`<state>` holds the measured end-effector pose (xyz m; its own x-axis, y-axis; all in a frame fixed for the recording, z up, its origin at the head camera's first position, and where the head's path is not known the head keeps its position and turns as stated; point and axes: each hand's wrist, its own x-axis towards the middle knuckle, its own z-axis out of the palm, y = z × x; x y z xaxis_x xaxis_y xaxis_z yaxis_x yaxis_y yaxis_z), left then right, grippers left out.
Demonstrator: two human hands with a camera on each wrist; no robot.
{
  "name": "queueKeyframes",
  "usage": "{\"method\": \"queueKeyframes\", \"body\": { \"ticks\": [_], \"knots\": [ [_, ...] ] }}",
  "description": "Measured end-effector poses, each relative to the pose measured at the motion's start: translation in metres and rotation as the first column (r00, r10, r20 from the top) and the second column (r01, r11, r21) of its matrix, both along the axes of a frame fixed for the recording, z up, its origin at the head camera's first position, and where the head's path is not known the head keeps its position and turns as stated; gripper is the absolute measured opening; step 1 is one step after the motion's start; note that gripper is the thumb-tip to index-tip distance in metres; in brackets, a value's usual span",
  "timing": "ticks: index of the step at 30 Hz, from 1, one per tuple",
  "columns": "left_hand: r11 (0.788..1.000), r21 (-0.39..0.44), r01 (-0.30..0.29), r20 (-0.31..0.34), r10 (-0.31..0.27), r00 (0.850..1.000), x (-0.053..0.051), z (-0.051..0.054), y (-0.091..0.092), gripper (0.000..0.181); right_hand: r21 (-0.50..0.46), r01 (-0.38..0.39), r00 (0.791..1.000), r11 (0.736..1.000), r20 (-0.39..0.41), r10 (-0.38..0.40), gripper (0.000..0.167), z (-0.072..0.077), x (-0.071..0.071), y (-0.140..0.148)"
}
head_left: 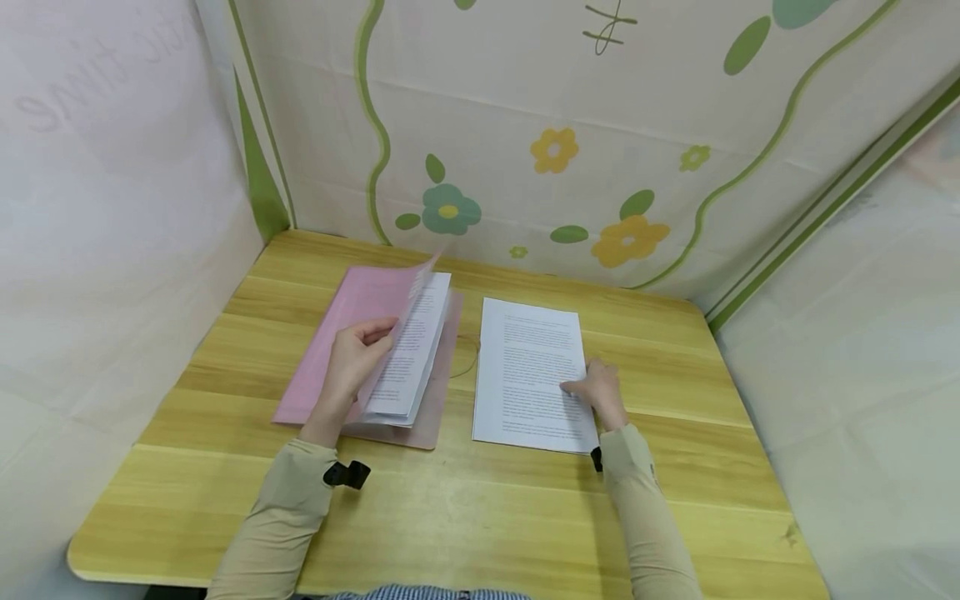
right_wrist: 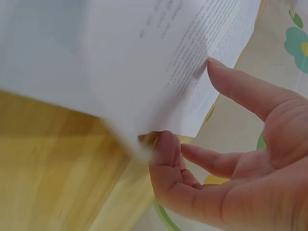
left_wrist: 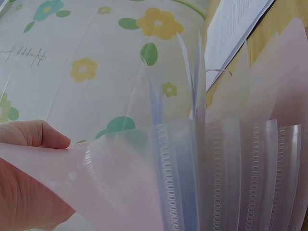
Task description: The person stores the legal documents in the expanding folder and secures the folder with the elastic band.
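Observation:
My left hand (head_left: 351,360) pinches the edge of the pink translucent cover of a folder (head_left: 330,333), lifting it at the left of the table. Inside are clear punched pockets (left_wrist: 226,168), some with white printed pages (head_left: 408,350) in them. In the left wrist view the thumb lies on one side of the raised cover and the other fingers show through behind it. To the right of the folder lie printed white sheets (head_left: 525,375). My right hand (head_left: 602,390) grips their right edge, thumb (right_wrist: 236,82) on top and fingers curled under the paper.
Both items lie on a wooden table (head_left: 435,517). A thin cord (head_left: 472,358) loops between the folder and the sheets. White fabric walls with printed flowers (head_left: 555,150) enclose the table at the back and both sides.

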<state>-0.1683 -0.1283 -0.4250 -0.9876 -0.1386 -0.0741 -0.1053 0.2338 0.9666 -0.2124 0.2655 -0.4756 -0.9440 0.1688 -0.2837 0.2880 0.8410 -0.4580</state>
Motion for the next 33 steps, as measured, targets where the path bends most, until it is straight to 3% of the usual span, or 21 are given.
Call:
{"method": "queueKeyframes", "body": {
  "ticks": [9,23,33],
  "knots": [
    [1.000,0.004,0.002,0.004,-0.002,1.000,-0.0002,-0.0007,-0.0003,0.037,-0.080,0.059,0.995,0.995,0.088,-0.052,0.054,0.0016,-0.0016,0.0039],
    [1.000,-0.012,0.003,0.009,-0.003,1.000,-0.0014,-0.0017,0.0007,0.036,-0.175,0.054,0.996,0.983,0.081,-0.040,0.059,-0.0006,-0.0037,0.0092],
    [1.000,-0.013,0.003,0.006,-0.003,1.000,-0.0010,-0.0017,-0.0002,0.037,-0.189,0.055,0.996,0.980,0.084,-0.040,0.057,-0.0024,0.0000,0.0095]
  ]
}}
